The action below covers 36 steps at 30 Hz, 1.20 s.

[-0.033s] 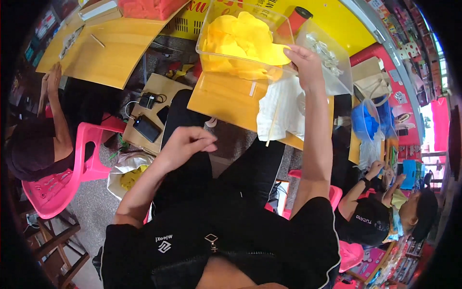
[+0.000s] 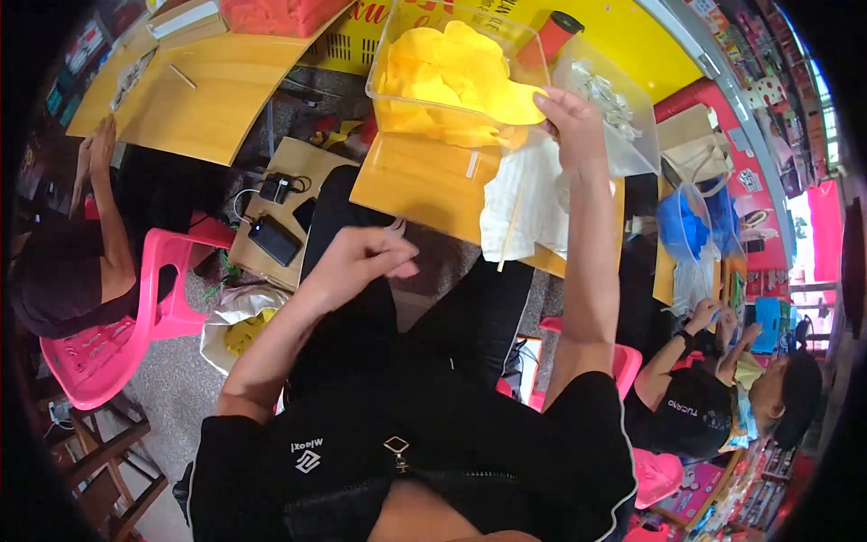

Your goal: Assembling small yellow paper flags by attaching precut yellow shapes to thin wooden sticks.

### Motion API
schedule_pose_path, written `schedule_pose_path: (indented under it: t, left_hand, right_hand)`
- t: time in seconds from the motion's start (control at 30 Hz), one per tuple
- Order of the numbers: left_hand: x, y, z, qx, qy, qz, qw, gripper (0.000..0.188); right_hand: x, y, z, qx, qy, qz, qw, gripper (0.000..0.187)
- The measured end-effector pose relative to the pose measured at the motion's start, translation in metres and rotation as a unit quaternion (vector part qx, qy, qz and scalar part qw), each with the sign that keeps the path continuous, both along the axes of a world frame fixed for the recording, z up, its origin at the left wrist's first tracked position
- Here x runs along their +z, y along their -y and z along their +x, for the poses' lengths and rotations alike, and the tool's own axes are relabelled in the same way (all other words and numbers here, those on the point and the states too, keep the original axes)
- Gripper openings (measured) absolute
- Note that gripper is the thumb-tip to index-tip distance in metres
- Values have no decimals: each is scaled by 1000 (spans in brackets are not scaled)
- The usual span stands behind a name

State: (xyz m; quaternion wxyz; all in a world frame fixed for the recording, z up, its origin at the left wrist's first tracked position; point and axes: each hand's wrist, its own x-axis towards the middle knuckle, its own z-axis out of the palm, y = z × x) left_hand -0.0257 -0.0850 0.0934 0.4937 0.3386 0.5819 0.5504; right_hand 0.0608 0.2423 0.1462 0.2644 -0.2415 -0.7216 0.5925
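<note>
My right hand point(image 2: 575, 122) pinches the edge of a thin yellow rounded cut piece point(image 2: 515, 104) between thumb and fingers. That piece lies over the near right corner of a clear plastic bin point(image 2: 372, 90), which is heaped with similar yellow pieces point(image 2: 447, 68). My left hand point(image 2: 361, 262) hovers above my lap, left of the board's near edge. Its fingers are curled together, slightly blurred, and nothing shows in them. A white cloth point(image 2: 506, 212) lies under my right forearm, with a thin pale stick point(image 2: 513, 226) on it.
The bin stands on a wooden board point(image 2: 406, 190). To its right is a clear tray of small pale pieces point(image 2: 610, 104), with a red-and-black spool point(image 2: 562, 34) behind. A power bank point(image 2: 274, 239) lies on cardboard at left. Co-workers point(image 2: 691, 402) sit either side.
My left hand has shifted slightly to the right. My right hand keeps its pinch on the yellow piece, which has come up a little over the bin's corner.
</note>
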Motion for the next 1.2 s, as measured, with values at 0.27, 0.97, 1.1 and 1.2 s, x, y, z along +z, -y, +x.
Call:
schedule_pose_path:
  t: [0.27,0.97,1.1,1.2]
  left_hand:
    - [-17,-60,43,110,353,126,921,29]
    - [-64,-29,89,192,46,78,977,19]
    - [-82,-32,90,187,-160,80,966,21]
    - [-78,-32,93,188,-213,69,956,21]
  right_hand:
    - [-60,130,67,-66,-215,-227,948,18]
    - [-110,193,124,-194,-50,139,970,22]
    - [-107,203,122,-82,13,80,993,18]
    - [-113,200,122,-77,45,80,993,17]
